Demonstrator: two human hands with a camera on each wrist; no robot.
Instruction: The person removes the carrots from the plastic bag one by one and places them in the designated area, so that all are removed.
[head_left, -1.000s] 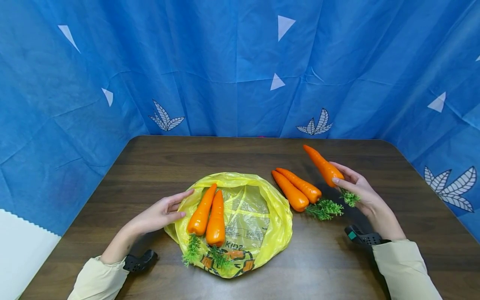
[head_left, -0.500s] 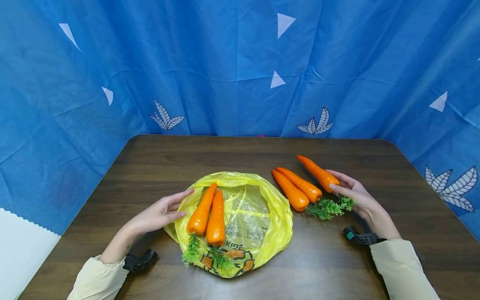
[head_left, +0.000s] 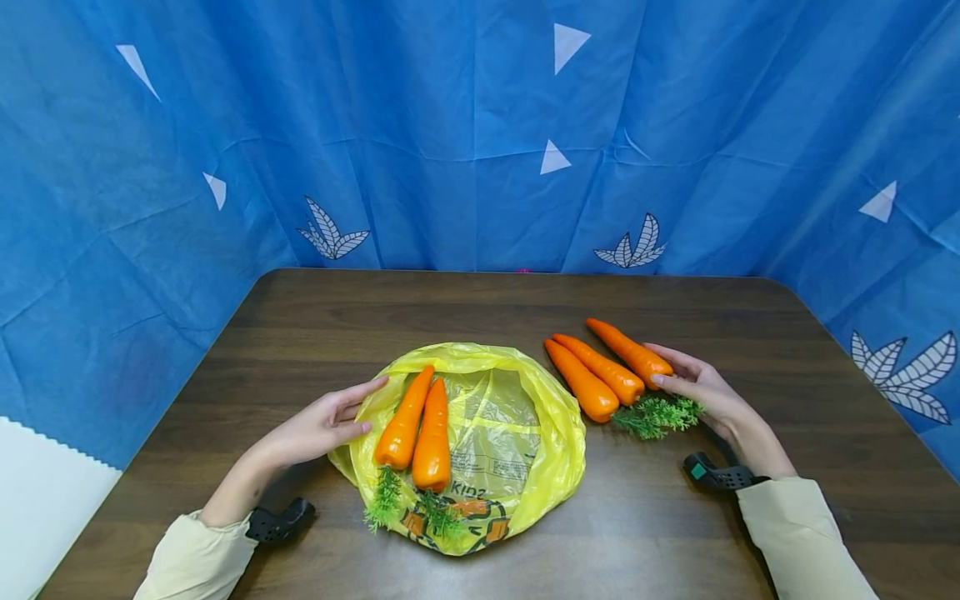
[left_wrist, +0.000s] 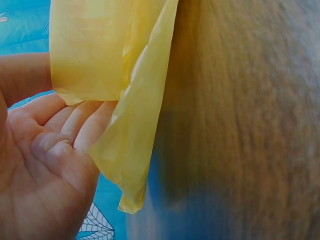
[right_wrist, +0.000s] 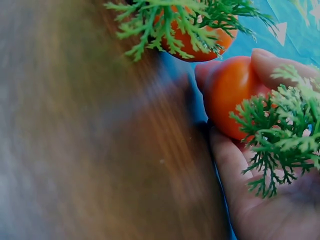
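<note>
A yellow plastic bag (head_left: 558,467) lies spread with its mouth facing up. Two orange carrots (head_left: 432,442) with leafy green tops lie side by side in its left part, greens over the printed front. At the left rim rests my left hand (head_left: 318,427), fingers extended; in the left wrist view the bag's edge (left_wrist: 135,150) covers its fingertips. My right hand (head_left: 701,392) holds a carrot (head_left: 630,347) by its thick end between thumb and fingers. That carrot lies parallel to two other carrots (head_left: 585,383), its green top (right_wrist: 285,135) hanging over the palm in the right wrist view.
The dark wooden table (head_left: 465,308) reaches back to a blue curtain (head_left: 480,150) with white triangles and leaf prints. A white surface (head_left: 45,508) shows at the left edge. Black bands (head_left: 720,473) are worn on both wrists.
My right hand has brought its carrot down and left, alongside the two carrots right of the bag. The left hand and the bag have stayed in place.
</note>
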